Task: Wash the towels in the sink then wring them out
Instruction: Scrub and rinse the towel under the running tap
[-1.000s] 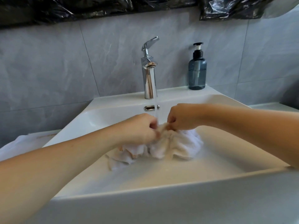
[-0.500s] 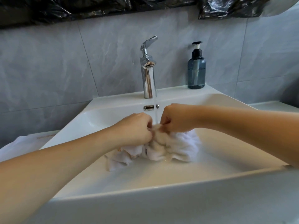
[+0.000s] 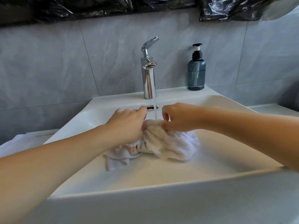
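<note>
A bunched white towel [image 3: 171, 143] with orange lettering lies in the white sink [image 3: 161, 188] under running water from the chrome faucet [image 3: 148, 70]. My left hand [image 3: 127, 125] grips the towel's left part, its fingers curled into the cloth. My right hand [image 3: 176, 118] pinches the top folds on the right side. The water stream falls between the two hands onto the towel.
A dark blue soap dispenser [image 3: 196, 70] stands on the sink's back right ledge. Another white cloth [image 3: 19, 143] lies on the counter at the left. Black plastic sheeting [image 3: 113, 5] hangs above the grey tiled wall.
Both hands have shifted apart slightly and loosened their tight fists on the towel. More of the towel's top shows between them under the stream.
</note>
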`<state>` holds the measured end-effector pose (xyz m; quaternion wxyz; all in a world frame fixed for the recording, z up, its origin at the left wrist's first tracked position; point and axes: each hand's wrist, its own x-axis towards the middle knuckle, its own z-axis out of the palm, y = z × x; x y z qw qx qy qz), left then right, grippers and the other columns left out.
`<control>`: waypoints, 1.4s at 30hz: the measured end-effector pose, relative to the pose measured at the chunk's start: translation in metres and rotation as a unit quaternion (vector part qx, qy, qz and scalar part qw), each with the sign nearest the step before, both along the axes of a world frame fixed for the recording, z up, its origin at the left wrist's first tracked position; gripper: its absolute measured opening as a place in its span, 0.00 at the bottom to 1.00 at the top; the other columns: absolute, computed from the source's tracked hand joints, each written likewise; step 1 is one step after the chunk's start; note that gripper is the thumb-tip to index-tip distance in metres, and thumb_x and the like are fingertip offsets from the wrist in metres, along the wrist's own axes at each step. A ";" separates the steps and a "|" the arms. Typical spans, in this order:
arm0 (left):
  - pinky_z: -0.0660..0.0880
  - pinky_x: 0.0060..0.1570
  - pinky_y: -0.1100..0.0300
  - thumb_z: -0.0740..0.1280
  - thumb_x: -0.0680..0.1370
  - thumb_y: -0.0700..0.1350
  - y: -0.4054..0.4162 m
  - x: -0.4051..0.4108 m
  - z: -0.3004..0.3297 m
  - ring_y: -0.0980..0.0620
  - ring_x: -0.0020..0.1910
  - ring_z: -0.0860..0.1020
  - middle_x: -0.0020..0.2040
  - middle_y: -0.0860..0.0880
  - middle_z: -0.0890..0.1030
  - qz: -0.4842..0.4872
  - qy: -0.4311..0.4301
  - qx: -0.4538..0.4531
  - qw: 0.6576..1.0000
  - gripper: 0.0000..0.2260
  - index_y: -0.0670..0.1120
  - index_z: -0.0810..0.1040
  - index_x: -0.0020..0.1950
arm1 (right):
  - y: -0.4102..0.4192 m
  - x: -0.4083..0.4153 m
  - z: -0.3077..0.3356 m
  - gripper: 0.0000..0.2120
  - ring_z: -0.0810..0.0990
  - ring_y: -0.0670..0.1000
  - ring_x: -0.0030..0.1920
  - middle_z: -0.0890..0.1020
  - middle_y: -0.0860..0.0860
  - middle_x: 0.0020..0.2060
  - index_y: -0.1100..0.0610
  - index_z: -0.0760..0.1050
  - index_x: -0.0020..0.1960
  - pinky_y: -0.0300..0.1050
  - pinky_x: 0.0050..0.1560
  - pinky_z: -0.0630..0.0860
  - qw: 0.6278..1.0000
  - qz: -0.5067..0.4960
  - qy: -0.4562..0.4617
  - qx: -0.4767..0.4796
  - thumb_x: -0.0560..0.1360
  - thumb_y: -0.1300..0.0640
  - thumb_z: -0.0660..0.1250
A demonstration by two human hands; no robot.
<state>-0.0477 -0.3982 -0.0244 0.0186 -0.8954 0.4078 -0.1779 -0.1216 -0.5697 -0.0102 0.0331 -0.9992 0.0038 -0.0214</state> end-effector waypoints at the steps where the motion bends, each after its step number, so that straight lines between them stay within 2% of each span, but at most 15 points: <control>1: 0.66 0.49 0.52 0.61 0.79 0.47 -0.002 -0.004 -0.001 0.45 0.52 0.72 0.51 0.50 0.74 -0.027 -0.009 -0.009 1.000 0.05 0.50 0.65 0.52 | -0.001 -0.004 0.004 0.16 0.79 0.53 0.44 0.79 0.49 0.46 0.53 0.70 0.52 0.47 0.43 0.76 0.998 -0.008 0.029 0.050 0.75 0.42 0.66; 5: 0.68 0.43 0.56 0.67 0.72 0.60 -0.007 -0.024 0.001 0.49 0.49 0.73 0.46 0.52 0.72 -0.061 0.155 0.054 0.985 0.12 0.53 0.73 0.39 | -0.003 -0.009 0.003 0.25 0.79 0.52 0.44 0.78 0.50 0.51 0.50 0.65 0.58 0.43 0.38 0.71 0.977 -0.026 0.213 0.013 0.70 0.42 0.74; 9: 0.69 0.54 0.52 0.64 0.70 0.65 -0.008 -0.018 0.001 0.47 0.50 0.67 0.45 0.53 0.68 -0.063 0.105 0.169 0.978 0.17 0.51 0.72 0.36 | -0.012 -0.002 0.005 0.12 0.81 0.55 0.50 0.78 0.50 0.54 0.45 0.70 0.60 0.46 0.45 0.77 0.989 -0.016 0.146 0.001 0.78 0.48 0.65; 12: 0.72 0.39 0.53 0.63 0.62 0.56 -0.008 -0.015 0.018 0.47 0.38 0.70 0.35 0.50 0.70 -0.107 0.302 0.040 0.946 0.14 0.45 0.69 0.32 | -0.010 -0.003 0.013 0.12 0.79 0.55 0.51 0.80 0.50 0.52 0.47 0.76 0.57 0.49 0.53 0.77 0.997 -0.013 0.073 -0.007 0.81 0.44 0.58; 14: 0.59 0.27 0.60 0.62 0.61 0.45 -0.002 -0.015 0.033 0.52 0.27 0.60 0.27 0.49 0.61 -0.109 0.409 -0.063 0.904 0.07 0.47 0.64 0.25 | -0.002 -0.004 0.017 0.17 0.76 0.53 0.48 0.79 0.48 0.44 0.51 0.77 0.51 0.46 0.48 0.71 0.999 -0.014 0.025 -0.025 0.81 0.40 0.56; 17: 0.57 0.25 0.62 0.63 0.63 0.43 0.009 -0.009 0.037 0.53 0.24 0.60 0.22 0.53 0.62 -0.022 0.309 0.007 0.951 0.11 0.45 0.67 0.22 | 0.004 -0.004 0.013 0.21 0.75 0.53 0.41 0.75 0.47 0.37 0.54 0.76 0.49 0.45 0.43 0.70 0.996 -0.037 0.055 0.064 0.80 0.38 0.55; 20: 0.65 0.31 0.61 0.63 0.73 0.43 0.006 -0.006 0.025 0.51 0.32 0.70 0.31 0.52 0.73 0.062 0.233 0.118 0.963 0.09 0.47 0.72 0.32 | 0.002 -0.003 0.001 0.11 0.75 0.53 0.38 0.78 0.54 0.43 0.56 0.74 0.58 0.43 0.40 0.74 0.954 -0.052 0.186 0.231 0.80 0.53 0.61; 23: 0.71 0.39 0.57 0.61 0.71 0.58 0.005 -0.005 0.021 0.48 0.37 0.75 0.36 0.50 0.78 0.081 0.285 0.065 0.953 0.15 0.48 0.74 0.35 | -0.007 -0.003 -0.002 0.20 0.77 0.50 0.55 0.79 0.49 0.57 0.46 0.67 0.65 0.45 0.58 0.74 0.960 -0.036 0.176 0.216 0.76 0.55 0.67; 25: 0.70 0.37 0.57 0.60 0.73 0.68 0.004 -0.010 0.019 0.51 0.35 0.76 0.35 0.52 0.80 0.071 0.240 0.072 0.966 0.22 0.49 0.73 0.36 | -0.010 -0.003 -0.003 0.24 0.75 0.50 0.60 0.78 0.46 0.60 0.44 0.65 0.69 0.46 0.64 0.72 0.964 -0.031 0.184 0.190 0.76 0.51 0.69; 28: 0.65 0.39 0.57 0.59 0.74 0.71 0.001 -0.023 0.011 0.54 0.41 0.72 0.39 0.58 0.72 0.056 0.165 0.155 0.972 0.19 0.56 0.66 0.39 | -0.007 -0.001 -0.006 0.15 0.77 0.48 0.53 0.79 0.45 0.52 0.50 0.74 0.60 0.41 0.52 0.74 0.980 -0.003 0.181 0.078 0.77 0.45 0.67; 31: 0.63 0.41 0.62 0.61 0.78 0.61 -0.004 -0.023 0.007 0.50 0.50 0.73 0.41 0.56 0.73 0.016 0.219 0.180 0.959 0.11 0.56 0.69 0.41 | -0.001 0.003 -0.007 0.12 0.74 0.48 0.41 0.76 0.46 0.41 0.51 0.72 0.46 0.41 0.41 0.72 0.988 0.021 0.149 0.023 0.77 0.43 0.66; 34: 0.61 0.35 0.69 0.63 0.77 0.55 -0.005 -0.017 0.001 0.53 0.43 0.72 0.42 0.53 0.76 -0.004 0.190 0.131 0.973 0.10 0.51 0.73 0.42 | 0.002 0.004 0.002 0.11 0.73 0.50 0.36 0.78 0.50 0.38 0.53 0.70 0.40 0.43 0.37 0.69 0.992 0.034 0.122 -0.026 0.75 0.48 0.67; 38: 0.72 0.36 0.54 0.65 0.73 0.43 -0.005 -0.015 -0.004 0.47 0.40 0.76 0.38 0.53 0.73 -0.070 0.106 -0.081 0.989 0.08 0.50 0.67 0.37 | -0.011 -0.003 0.020 0.07 0.77 0.52 0.30 0.80 0.54 0.31 0.56 0.68 0.38 0.43 0.34 0.72 0.997 -0.001 0.080 -0.004 0.72 0.57 0.65; 40: 0.72 0.40 0.49 0.64 0.72 0.39 -0.006 -0.012 -0.007 0.45 0.45 0.74 0.41 0.54 0.69 -0.090 0.092 -0.101 0.987 0.09 0.50 0.65 0.41 | -0.013 -0.004 0.021 0.09 0.79 0.53 0.32 0.81 0.55 0.34 0.57 0.70 0.41 0.43 0.36 0.77 0.993 -0.015 0.110 0.031 0.76 0.53 0.66; 42: 0.72 0.44 0.49 0.65 0.74 0.45 -0.007 -0.006 -0.011 0.45 0.48 0.74 0.45 0.53 0.71 -0.054 0.172 -0.080 0.980 0.08 0.49 0.65 0.46 | -0.009 -0.005 0.013 0.11 0.78 0.56 0.34 0.80 0.58 0.38 0.61 0.73 0.51 0.46 0.36 0.78 0.982 -0.035 0.135 0.124 0.79 0.52 0.63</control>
